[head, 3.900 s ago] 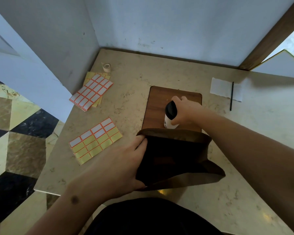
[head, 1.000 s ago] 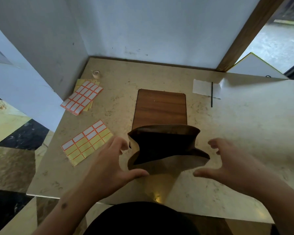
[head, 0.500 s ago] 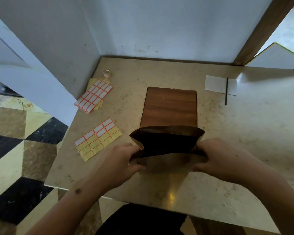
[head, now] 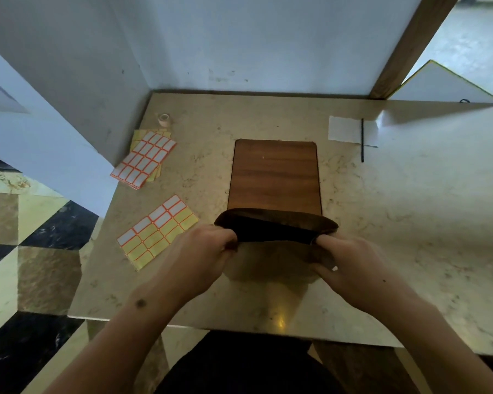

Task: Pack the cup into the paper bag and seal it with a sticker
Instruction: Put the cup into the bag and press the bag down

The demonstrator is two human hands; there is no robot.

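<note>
A brown paper bag (head: 273, 257) stands near the front of the marble table, its mouth narrowed to a slit. My left hand (head: 202, 251) pinches the bag's left top corner. My right hand (head: 350, 263) pinches the right top corner. The cup is out of sight, hidden inside the bag. A yellow sticker sheet (head: 157, 231) with orange-edged labels lies just left of my left hand. A second stack of sticker sheets (head: 144, 160) lies further back on the left.
A wooden board (head: 275, 174) lies flat behind the bag. A small tape roll (head: 163, 119) sits near the back left wall. A white paper slip (head: 343, 132) and a thin black stick (head: 362, 140) lie at the back right. The table's left edge (head: 97, 240) drops to a tiled floor.
The cup went into the bag and my right hand let go. Both hands then took the bag's top corners and pulled the wide mouth nearly flat.
</note>
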